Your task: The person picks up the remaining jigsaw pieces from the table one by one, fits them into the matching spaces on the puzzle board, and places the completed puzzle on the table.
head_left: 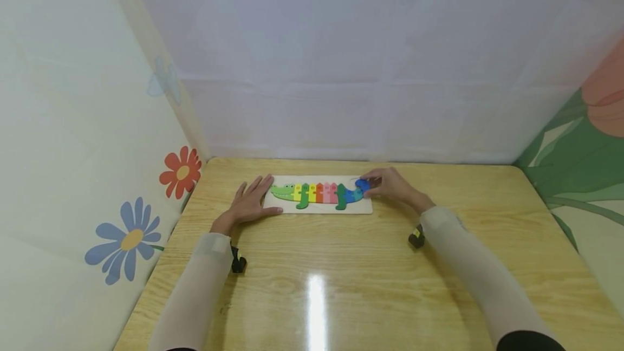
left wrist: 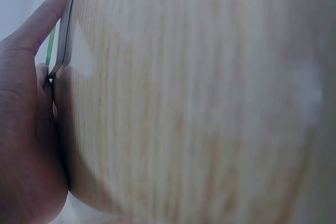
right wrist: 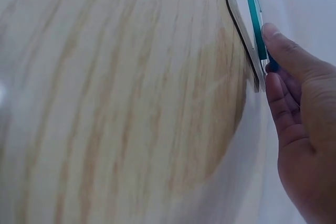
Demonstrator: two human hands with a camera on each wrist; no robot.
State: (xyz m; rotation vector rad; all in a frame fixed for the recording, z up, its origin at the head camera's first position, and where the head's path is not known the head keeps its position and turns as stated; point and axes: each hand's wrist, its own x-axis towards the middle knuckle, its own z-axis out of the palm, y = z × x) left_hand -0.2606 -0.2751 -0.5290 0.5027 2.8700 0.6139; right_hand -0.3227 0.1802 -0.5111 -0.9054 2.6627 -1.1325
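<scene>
A white wooden puzzle board (head_left: 312, 210) lies near the table's far edge. Coloured pieces on it form a crocodile, its green head (head_left: 283, 192) at the left. My left hand (head_left: 249, 203) rests on the board's left end, fingers and thumb spread; in the left wrist view its thumb lies along the board's edge (left wrist: 64, 30). At the board's right end my right hand (head_left: 390, 184) pinches a dark blue puzzle piece (head_left: 362, 183) at the tail. The right wrist view shows only a sliver of it between thumb and fingers; whether it sits flat is hidden.
The wooden table (head_left: 312, 253) reaches a pale cloth wall (head_left: 312, 69) just behind the board. Side walls carry printed flowers. A small black wrist device (head_left: 238, 260) hangs under the left wrist, and another (head_left: 416, 237) under the right.
</scene>
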